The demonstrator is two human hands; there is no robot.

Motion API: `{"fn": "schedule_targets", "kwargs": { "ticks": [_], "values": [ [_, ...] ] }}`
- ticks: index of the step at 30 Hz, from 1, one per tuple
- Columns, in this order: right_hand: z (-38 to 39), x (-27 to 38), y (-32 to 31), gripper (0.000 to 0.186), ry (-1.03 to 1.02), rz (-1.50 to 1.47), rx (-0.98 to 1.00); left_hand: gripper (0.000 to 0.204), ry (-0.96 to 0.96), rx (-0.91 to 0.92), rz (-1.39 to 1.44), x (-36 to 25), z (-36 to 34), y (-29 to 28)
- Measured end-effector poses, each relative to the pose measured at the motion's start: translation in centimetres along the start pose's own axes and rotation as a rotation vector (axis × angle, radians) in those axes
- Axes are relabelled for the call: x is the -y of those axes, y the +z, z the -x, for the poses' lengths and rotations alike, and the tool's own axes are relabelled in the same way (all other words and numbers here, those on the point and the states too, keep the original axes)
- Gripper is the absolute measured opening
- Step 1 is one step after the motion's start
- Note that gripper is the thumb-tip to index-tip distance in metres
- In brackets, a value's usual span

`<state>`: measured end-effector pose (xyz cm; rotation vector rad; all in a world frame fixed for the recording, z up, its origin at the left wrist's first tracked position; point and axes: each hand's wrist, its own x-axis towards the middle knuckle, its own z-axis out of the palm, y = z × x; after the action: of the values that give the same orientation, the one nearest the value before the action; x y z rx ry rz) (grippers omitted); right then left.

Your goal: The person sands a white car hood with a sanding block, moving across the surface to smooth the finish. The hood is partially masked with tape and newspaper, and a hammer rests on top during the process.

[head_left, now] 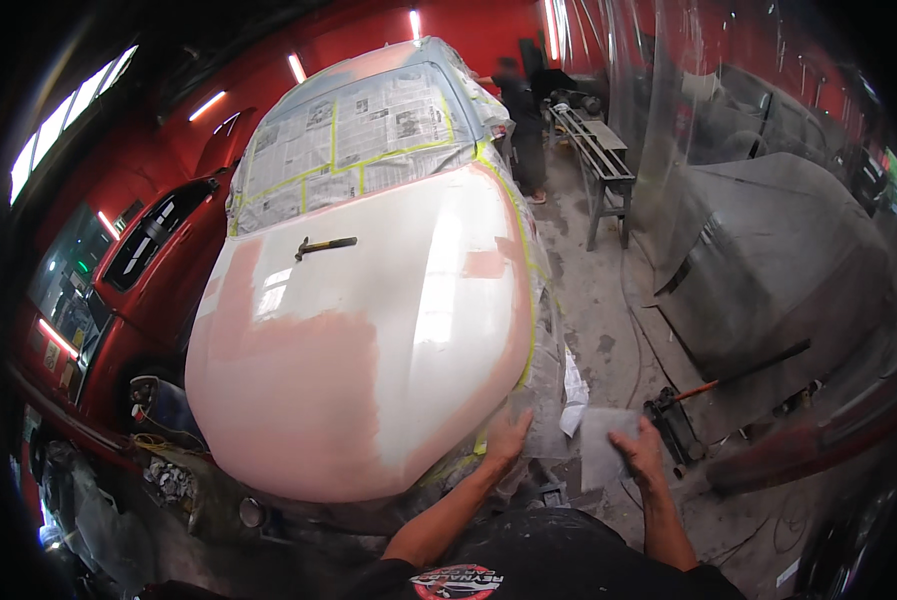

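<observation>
My right hand (642, 452) is closed on a thin, whitish see-through sheet (600, 448), its thumb lying over the sheet's face. My left hand (508, 440) is raised beside the car's front right corner. It appears closed on the edge of a clear plastic sheet (545, 432), though motion blurs the fingers. Whether both sheets are one piece, I cannot tell. Just ahead is the car hood (408, 290), white with dull pink patches. Yellow tape (530, 345) runs along its right edge.
A hammer (326, 246) lies on the hood. Newspaper (368, 135) covers the windshield. A floor jack (676, 425), a metal bench (598, 160) and a plastic-draped car (778, 240) stand right. A person (521, 110) is beyond the car. A red car (148, 270) stands left.
</observation>
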<state>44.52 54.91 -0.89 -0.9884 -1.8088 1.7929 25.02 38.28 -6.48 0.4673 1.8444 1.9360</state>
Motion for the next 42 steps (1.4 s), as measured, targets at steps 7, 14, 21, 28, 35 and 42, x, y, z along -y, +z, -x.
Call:
{"fn": "schedule_targets", "kwargs": {
  "ticks": [7,14,21,28,35,42],
  "values": [
    [3.0,3.4,5.6,0.029,-0.219,0.148,-0.022,0.048,-0.680,0.341,0.374,-3.9,0.5,1.1],
    [4.5,3.8,9.5,0.065,-0.799,0.455,0.283,0.056,-0.385,0.334,0.682,-8.9,1.2,1.9],
    [3.9,2.6,11.0,0.065,-0.809,0.269,0.282,0.056,-0.413,0.597,1.112,-5.7,1.7,0.4],
    [-3.2,2.6,8.3,0.051,-0.038,0.058,-0.011,0.035,-0.054,0.281,0.191,-1.9,3.0,-1.0],
    [1.6,4.8,9.7,0.054,-0.480,0.101,0.050,0.039,-0.456,0.276,0.722,-6.5,-0.8,-0.5],
    [2.2,4.2,11.9,0.057,-0.681,0.284,0.051,0.081,-0.340,0.251,0.648,-6.3,1.9,3.0]
  ]
}}
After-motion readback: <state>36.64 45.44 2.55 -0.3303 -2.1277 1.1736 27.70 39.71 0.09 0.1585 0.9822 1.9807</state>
